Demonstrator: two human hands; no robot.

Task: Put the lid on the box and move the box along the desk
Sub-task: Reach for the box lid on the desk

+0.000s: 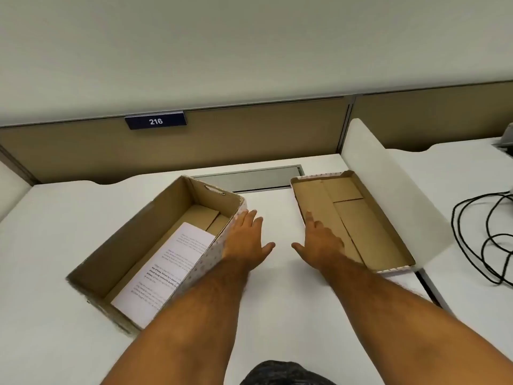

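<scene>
Both hands, left hand (245, 240) and right hand (322, 241), spread empty beside the box (116, 254); next, grasping the upturned lid (358, 218) right of it.

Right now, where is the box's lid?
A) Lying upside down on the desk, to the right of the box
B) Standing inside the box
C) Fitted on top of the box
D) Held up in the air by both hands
A: the lid lies inner side up on the desk, apart from the open box, with the right hand over its near edge.
</scene>
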